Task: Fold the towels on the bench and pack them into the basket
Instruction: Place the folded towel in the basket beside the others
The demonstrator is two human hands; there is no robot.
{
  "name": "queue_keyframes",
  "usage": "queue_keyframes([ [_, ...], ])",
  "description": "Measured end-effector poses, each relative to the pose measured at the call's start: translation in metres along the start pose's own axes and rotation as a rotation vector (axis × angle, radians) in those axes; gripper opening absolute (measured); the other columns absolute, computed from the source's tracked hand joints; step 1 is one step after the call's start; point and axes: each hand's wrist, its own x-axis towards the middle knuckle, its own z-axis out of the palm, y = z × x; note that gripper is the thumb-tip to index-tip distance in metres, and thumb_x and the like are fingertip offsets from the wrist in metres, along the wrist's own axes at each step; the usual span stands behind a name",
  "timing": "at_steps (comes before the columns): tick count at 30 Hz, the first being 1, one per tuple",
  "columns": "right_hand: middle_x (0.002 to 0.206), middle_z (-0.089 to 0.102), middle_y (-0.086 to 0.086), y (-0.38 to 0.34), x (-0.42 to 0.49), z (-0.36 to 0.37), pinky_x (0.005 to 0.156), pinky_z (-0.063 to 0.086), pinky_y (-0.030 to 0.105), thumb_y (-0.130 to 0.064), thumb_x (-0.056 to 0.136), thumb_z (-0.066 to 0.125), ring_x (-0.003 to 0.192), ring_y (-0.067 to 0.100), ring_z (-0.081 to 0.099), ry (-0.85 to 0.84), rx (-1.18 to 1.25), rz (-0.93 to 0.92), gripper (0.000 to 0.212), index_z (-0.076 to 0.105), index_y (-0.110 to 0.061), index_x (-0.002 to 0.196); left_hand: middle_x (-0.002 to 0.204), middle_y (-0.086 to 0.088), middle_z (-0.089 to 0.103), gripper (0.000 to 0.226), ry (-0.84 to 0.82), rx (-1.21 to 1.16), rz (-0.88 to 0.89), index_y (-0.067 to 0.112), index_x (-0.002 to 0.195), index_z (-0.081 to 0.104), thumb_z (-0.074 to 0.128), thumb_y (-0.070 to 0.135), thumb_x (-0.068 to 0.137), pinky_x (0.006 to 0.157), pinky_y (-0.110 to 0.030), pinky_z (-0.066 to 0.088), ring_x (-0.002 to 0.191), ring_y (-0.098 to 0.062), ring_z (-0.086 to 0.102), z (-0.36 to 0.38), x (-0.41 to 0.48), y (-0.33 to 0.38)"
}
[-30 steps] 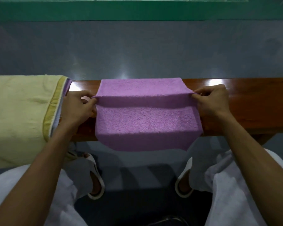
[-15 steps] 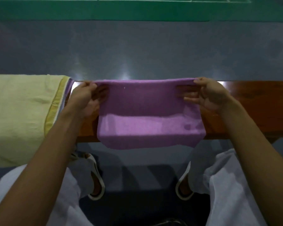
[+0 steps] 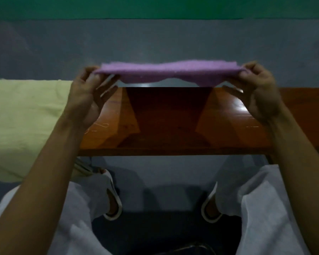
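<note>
A folded purple towel (image 3: 166,72) hangs stretched in the air above the far edge of the wooden bench (image 3: 173,126). My left hand (image 3: 87,94) pinches its left end between thumb and fingers. My right hand (image 3: 260,89) pinches its right end the same way. The towel is seen nearly edge-on and sags a little in the middle. A pale yellow towel (image 3: 26,126) lies spread over the bench's left part and hangs over its near edge. No basket is in view.
The bench top under the lifted towel is bare and glossy. Below the bench I see my white trousers (image 3: 265,218) and white slippers (image 3: 114,205) on the grey floor (image 3: 155,43). A green strip runs along the far floor.
Both hands raised the purple towel off the bench and away from me. It lay draped over the near edge before; now it hangs clear above the far edge.
</note>
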Motion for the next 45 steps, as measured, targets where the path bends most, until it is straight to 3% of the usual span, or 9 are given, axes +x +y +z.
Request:
queue_keyframes([
  [6, 0.088, 0.074, 0.023, 0.016, -0.016, -0.029, 0.071, 0.061, 0.039, 0.002, 0.087, 0.074, 0.079, 0.034, 0.071, -0.022, -0.775, 0.166, 0.009, 0.074, -0.007, 0.087, 0.094, -0.011, 0.077, 0.012, -0.014, 1.038, -0.176, 0.006, 0.111, 0.066, 0.057, 0.007, 0.103, 0.074, -0.034, 0.064, 0.085, -0.023, 0.078, -0.016, -0.016, -0.021],
  [10, 0.07, 0.075, 0.01, 0.014, -0.019, -0.039, 0.054, 0.051, 0.025, 0.0, 0.08, 0.082, 0.061, 0.02, 0.062, -0.253, -0.988, 0.379, 0.013, 0.081, -0.013, 0.08, 0.084, -0.011, 0.078, 0.012, -0.252, 1.149, -0.443, 0.006, 0.109, 0.068, 0.06, 0.006, 0.1, 0.082, -0.047, 0.062, 0.078, -0.029, 0.077, -0.019, -0.021, -0.016],
  [18, 0.078, 0.074, 0.007, 0.015, -0.017, -0.035, 0.063, 0.054, 0.023, -0.014, 0.08, 0.085, 0.064, 0.012, 0.063, -0.71, -1.127, 0.778, 0.002, 0.084, -0.013, 0.082, 0.083, -0.022, 0.074, 0.009, -0.667, 1.236, -0.789, 0.008, 0.087, 0.077, 0.071, 0.008, 0.093, 0.061, -0.028, 0.052, 0.07, -0.025, 0.07, -0.027, -0.017, -0.01],
  [22, 0.089, 0.073, 0.018, 0.015, -0.017, -0.035, 0.065, 0.051, 0.026, -0.038, 0.064, 0.088, 0.073, 0.023, 0.058, -0.84, -1.149, 0.835, 0.032, 0.084, -0.016, 0.086, 0.101, -0.021, 0.074, 0.017, -0.901, 1.264, -0.793, 0.021, 0.093, 0.082, 0.08, 0.036, 0.084, 0.088, -0.049, 0.058, 0.094, -0.038, 0.073, -0.03, -0.018, -0.006],
  [26, 0.088, 0.073, 0.024, 0.017, -0.015, -0.032, 0.059, 0.042, 0.03, -0.06, 0.055, 0.091, 0.066, 0.024, 0.051, -0.731, -1.05, 0.632, 0.051, 0.085, -0.02, 0.086, 0.09, -0.009, 0.077, 0.023, -0.7, 1.182, -0.567, 0.022, 0.096, 0.082, 0.073, 0.042, 0.089, 0.074, -0.036, 0.058, 0.078, -0.023, 0.071, -0.021, -0.015, -0.01],
  [32, 0.07, 0.074, -0.003, 0.047, -0.007, 0.018, 0.058, 0.049, 0.019, -0.023, 0.082, 0.085, 0.059, 0.005, 0.061, -0.288, -0.995, 0.108, 0.01, 0.083, -0.014, 0.085, 0.082, 0.001, 0.075, 0.009, -0.137, 1.068, -0.018, 0.015, 0.096, 0.077, 0.073, 0.023, 0.094, 0.068, -0.017, 0.058, 0.075, -0.013, 0.071, 0.013, -0.006, -0.058],
  [38, 0.112, 0.063, 0.008, 0.092, -0.017, 0.083, 0.084, 0.05, 0.026, -0.013, 0.085, 0.073, 0.092, 0.016, 0.058, -0.089, -1.08, -0.298, 0.041, 0.065, -0.008, 0.125, 0.129, -0.004, 0.061, 0.033, -0.133, 1.246, 0.295, 0.017, 0.127, 0.066, 0.071, 0.022, 0.095, 0.098, -0.019, 0.046, 0.118, -0.016, 0.055, 0.042, -0.002, -0.104],
  [41, 0.14, 0.055, 0.017, 0.108, -0.022, 0.099, 0.111, 0.04, 0.039, -0.02, 0.09, 0.065, 0.13, 0.032, 0.048, -0.234, -1.092, -0.334, 0.053, 0.056, -0.004, 0.14, 0.151, -0.007, 0.051, 0.047, -0.195, 1.348, 0.302, 0.017, 0.146, 0.053, 0.058, 0.033, 0.103, 0.118, -0.042, 0.036, 0.14, -0.024, 0.043, 0.054, -0.003, -0.118],
  [45, 0.168, 0.025, 0.006, 0.117, -0.023, 0.098, 0.127, 0.013, 0.048, -0.041, 0.104, 0.042, 0.157, 0.028, 0.014, -0.37, -1.272, -0.254, 0.06, 0.036, -0.015, 0.158, 0.172, -0.004, 0.012, 0.062, -0.279, 1.594, 0.191, 0.023, 0.164, 0.022, 0.028, 0.051, 0.109, 0.129, -0.041, 0.004, 0.159, -0.021, 0.005, 0.05, -0.006, -0.131],
])
